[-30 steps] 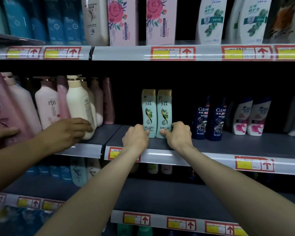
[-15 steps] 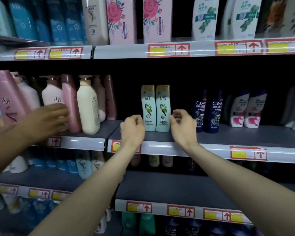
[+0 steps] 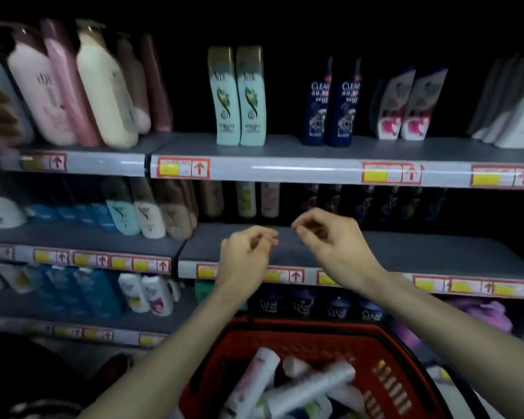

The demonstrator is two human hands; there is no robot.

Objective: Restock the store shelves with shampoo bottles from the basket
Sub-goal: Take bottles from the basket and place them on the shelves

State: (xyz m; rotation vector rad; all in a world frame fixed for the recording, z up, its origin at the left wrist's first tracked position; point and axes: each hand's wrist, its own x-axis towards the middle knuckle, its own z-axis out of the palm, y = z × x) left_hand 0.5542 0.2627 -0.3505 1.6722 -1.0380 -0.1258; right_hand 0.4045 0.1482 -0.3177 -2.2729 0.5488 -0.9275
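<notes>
Two mint-green shampoo bottles (image 3: 240,98) with gold caps and a leaf print on the front stood upright on the upper shelf (image 3: 285,146), side by side and touching. A red plastic basket (image 3: 312,329) sat at the bottom of view, under the forearms. Inside it lay several white bottles (image 3: 310,385), tipped over and piled across each other, one with pink print. They were too blurred to read the labels.

The left hand (image 3: 245,257) held nothing, fingers loosely curled, in the air in front of the middle shelf (image 3: 421,252). The right hand (image 3: 330,240) was the same: empty, fingers loosely curled, just beside the left and not touching it. Both hands were well below the green pair and above the basket.

On the upper shelf, right of the green pair, were two dark blue CLEAR bottles (image 3: 330,107), then white-and-pink pouches (image 3: 403,107). To the left were pink and cream pump bottles (image 3: 103,86), which looked tilted.
</notes>
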